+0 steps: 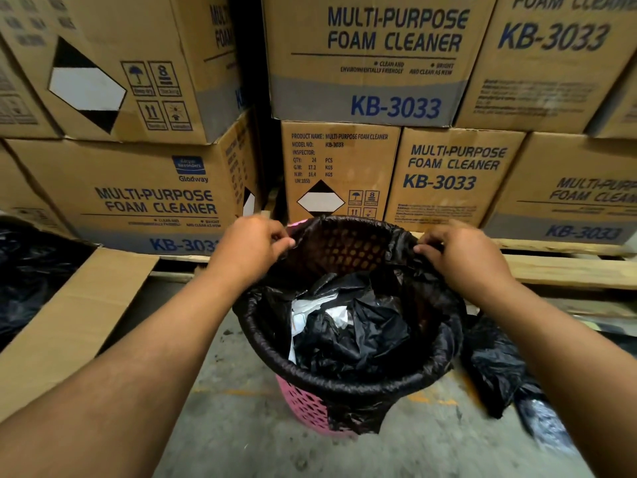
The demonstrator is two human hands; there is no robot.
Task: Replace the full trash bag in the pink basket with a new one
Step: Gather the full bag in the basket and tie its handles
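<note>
While both hands pinch the bag's rim, the scene reads as follows.

Box print: the stacked cartons (pixel 368 60) behind the basket read "MULTI-PURPOSE FOAM CLEANER" and "KB-3033" in blue; one at lower left adds "Glodway" under a small blue badge whose words are too blurred to read.
Data panel: the carton just behind the basket lists "PRODUCT NAME: MULTI-PURPOSE FOAM CLEANER", "MODEL NO: KB-3033", "INSPECTOR:", "QTY: 24 PCS", "G.W: 17.2 KGS", "N.W: 16.4 KGS", "UN:1950", above a black-and-white diamond and handling symbols.
Slogans: "CLEAN AND ENVIRONMENTALLY FRIENDLY" and "BRIGHT AND CLEAN AS NEW"; the finer text blocks are unreadable.
Cut off: cartons at the right and top edges lose part of their lettering; dark plastic at far left (pixel 24 270) is mostly out of frame and hard to identify.
Basket (pixel 306 408): pink, perforated, standing on the concrete floor in front of the cartons, centre of view; only its lower front and a sliver of rim by the left hand show, the rest being covered by the bag.
Bag (pixel 344 377): black, folded over the basket's rim, mesh showing through its far wall.
Contents: crumpled black plastic and white paper scraps; anything deeper is hidden.
Left hand (pixel 251 246): fingers closed, gripping the bag edge at the far-left rim.
Right hand (pixel 462 253): fingers curled, gripping the bag edge at the far-right rim.
Beside basket: more black plastic (pixel 496 367) on the floor at right; a flattened cardboard sheet (pixel 79 312) at left.
</note>
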